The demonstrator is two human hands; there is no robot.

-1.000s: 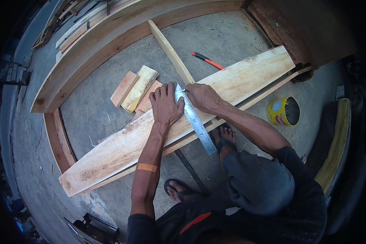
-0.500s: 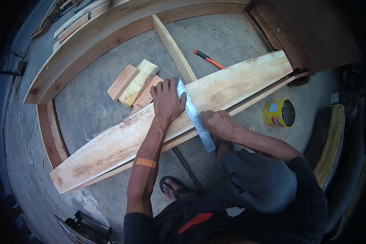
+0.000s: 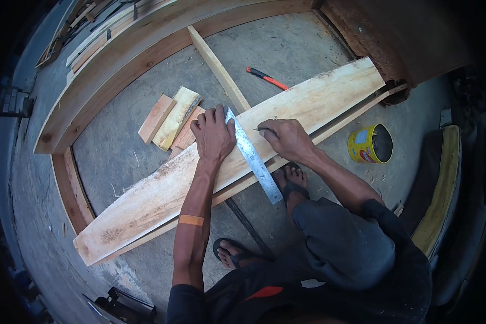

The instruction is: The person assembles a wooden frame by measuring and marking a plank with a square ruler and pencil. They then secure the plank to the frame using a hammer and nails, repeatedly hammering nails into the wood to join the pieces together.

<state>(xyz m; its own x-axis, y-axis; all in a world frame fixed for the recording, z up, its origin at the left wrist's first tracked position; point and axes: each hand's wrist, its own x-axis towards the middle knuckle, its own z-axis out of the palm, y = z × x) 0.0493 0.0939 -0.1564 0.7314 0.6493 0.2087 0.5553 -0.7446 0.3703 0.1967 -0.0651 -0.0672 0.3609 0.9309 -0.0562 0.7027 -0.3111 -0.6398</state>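
A long pale wooden board with rough bark-like edges lies slantwise across a timber frame. Across it runs a steel ruler, its near end jutting past the board's front edge. My left hand grips the ruler's far end against the board, thumb along the metal; that end is partly hidden beneath the fingers. To the right of the ruler, my right hand is closed in a pinch on a pencil, of which only a short dark tip shows, close to the board's surface.
Several short wood offcuts lie inside the frame, left of its crosspiece. An orange-and-black cutter knife rests beyond the board. A yellow tub stands at right. My sandalled feet are close below the board.
My right hand has moved away from me, from the board's near edge beside the ruler to the board's middle, bringing the pencil tip into sight. My left hand stays on the ruler.
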